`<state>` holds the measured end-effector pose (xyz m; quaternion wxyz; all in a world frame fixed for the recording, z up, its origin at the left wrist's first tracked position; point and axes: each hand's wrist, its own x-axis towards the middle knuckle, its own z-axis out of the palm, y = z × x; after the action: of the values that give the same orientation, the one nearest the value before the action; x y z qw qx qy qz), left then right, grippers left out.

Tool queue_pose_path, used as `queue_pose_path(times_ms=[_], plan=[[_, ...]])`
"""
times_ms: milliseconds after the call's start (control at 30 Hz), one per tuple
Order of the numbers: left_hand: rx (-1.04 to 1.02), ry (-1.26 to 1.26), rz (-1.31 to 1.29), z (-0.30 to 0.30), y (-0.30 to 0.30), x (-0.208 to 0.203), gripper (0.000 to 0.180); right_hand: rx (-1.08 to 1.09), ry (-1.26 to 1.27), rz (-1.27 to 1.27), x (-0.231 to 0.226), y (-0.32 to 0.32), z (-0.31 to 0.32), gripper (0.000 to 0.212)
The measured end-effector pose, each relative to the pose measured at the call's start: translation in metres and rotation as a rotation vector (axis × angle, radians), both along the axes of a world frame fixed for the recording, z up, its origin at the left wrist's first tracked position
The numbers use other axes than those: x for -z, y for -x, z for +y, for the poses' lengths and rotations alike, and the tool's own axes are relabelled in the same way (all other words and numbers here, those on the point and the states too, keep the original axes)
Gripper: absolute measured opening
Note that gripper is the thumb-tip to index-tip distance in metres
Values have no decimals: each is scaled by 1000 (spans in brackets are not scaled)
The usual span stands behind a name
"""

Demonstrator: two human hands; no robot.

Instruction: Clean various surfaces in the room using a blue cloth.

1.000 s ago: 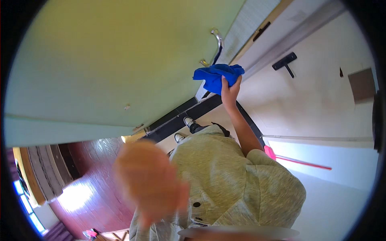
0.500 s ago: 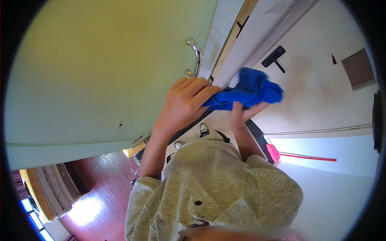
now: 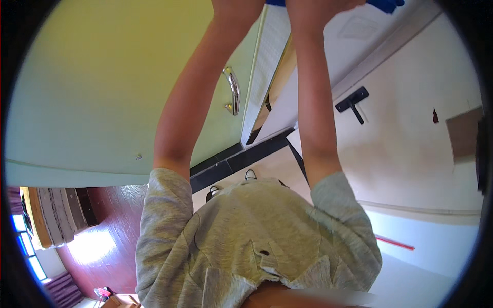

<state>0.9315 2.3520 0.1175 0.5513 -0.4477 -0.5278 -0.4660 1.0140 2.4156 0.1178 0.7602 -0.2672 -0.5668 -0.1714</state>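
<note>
Both my arms reach up and forward, and the top edge of the view cuts off most of the fingers. A blue cloth point(image 3: 386, 4) shows in small parts there: a strip between my hands and a bunched corner past the right one. My left hand point(image 3: 239, 9) grips it at the left, seen from the wrist side. Closed on it at the right is my right hand point(image 3: 314, 13), with part of a finger or thumb stretching toward the corner. Most of the cloth lies outside the view.
At the left is a large pale green door point(image 3: 128, 77) with a chrome handle point(image 3: 232, 91). A white door point(image 3: 405, 128) with a black lever handle point(image 3: 353, 104) stands to the right. A red stick point(image 3: 395, 243) rests low right; reddish wood flooring point(image 3: 115, 210) shows low left.
Both hands have risen from mid-view to the top edge, carrying the blue cloth with them. My arms are now stretched out, and the doors have shifted slightly in view.
</note>
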Motion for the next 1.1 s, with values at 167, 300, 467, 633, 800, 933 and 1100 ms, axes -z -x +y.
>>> queue_pose_path(times_ms=[167,300,467,633,800,933,1100], plan=[[-92,218,37,12,2,49,20,31,-22,-95,41,4,-4,82],[-106,410,-87,-21,1,88,26,-38,65,-153,80,9,-5,75],[154,705,-476,-130,-47,211,33,-121,250,-195,185,-2,-9,89],[337,851,-1246,-275,-115,382,24,-310,370,-10,312,-3,-7,87],[-59,1204,-2185,-420,-230,534,47,-225,823,83,400,-2,-42,93],[10,1125,-2267,-426,-267,525,46,11,1193,97,463,-5,-26,104],[-88,1168,-2500,-417,-304,528,55,187,1407,-23,526,5,-46,107]])
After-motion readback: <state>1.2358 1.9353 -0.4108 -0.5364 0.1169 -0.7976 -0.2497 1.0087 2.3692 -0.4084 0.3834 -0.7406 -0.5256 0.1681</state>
